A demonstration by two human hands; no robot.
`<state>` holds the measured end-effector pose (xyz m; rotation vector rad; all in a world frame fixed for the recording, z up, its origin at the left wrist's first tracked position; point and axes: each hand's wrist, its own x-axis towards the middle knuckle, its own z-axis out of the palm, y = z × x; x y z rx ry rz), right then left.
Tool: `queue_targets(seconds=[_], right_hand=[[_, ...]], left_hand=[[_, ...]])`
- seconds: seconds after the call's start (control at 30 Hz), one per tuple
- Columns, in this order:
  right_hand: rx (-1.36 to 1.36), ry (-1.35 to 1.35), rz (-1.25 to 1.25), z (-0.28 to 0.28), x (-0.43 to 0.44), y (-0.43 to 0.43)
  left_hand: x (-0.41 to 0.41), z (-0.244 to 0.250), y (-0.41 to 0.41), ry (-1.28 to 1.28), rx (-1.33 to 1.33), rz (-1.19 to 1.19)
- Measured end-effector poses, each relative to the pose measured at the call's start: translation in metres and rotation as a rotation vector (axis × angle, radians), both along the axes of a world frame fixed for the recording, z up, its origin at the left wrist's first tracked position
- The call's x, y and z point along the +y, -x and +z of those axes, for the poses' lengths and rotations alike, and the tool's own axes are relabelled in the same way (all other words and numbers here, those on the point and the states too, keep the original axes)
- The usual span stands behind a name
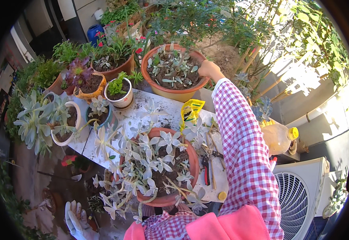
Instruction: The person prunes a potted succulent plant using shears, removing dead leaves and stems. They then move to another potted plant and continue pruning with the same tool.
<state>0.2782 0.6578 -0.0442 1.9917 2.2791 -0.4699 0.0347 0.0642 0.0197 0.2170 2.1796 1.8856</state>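
Observation:
My right hand (209, 70), bare, is at the right rim of a large terracotta-rimmed pot (174, 91) that holds soil and scattered succulent leaves; its fingers are curled there, and whether they grip the rim is unclear. My left hand (79, 220), in a soiled white glove, is raised at the lower left with nothing in it. Between my arms a terracotta pot (193, 162) of sprawling grey-green succulents (169, 141) stands at the front of the white table (144, 100). Pruning shears with red and black handles (206, 170) lie to its right, beside cut stems.
Behind the succulent pot is an open yellow packet (192, 109). Smaller pots, including a white one (121, 100) and a teal one (110, 118), stand at the left. A yellow-capped bottle (278, 139) and an air-conditioner unit (297, 189) are at the right. A yellow cap (222, 196) lies near the table edge.

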Motion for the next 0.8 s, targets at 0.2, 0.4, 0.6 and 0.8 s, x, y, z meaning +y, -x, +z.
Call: queue_targets(seconds=[0.2,0.4,0.6,0.8], right_hand=[[0.195,-0.275,-0.022,-0.015,0.028,-0.027],[0.03,-0.078,0.028,-0.017,0.02,-0.03],[-0.034,-0.229,0.207,-0.037,0.007,-0.023],[0.109,-0.266,0.237,-0.044,-0.013,-0.016]], left_hand=[[0.011,-0.004,0.005,0.001,0.0,-0.02],[0.02,-0.006,0.007,-0.001,-0.015,-0.025],[0.026,-0.008,0.008,0.004,-0.017,-0.04],[0.007,-0.032,0.02,-0.02,-0.018,-0.151]])
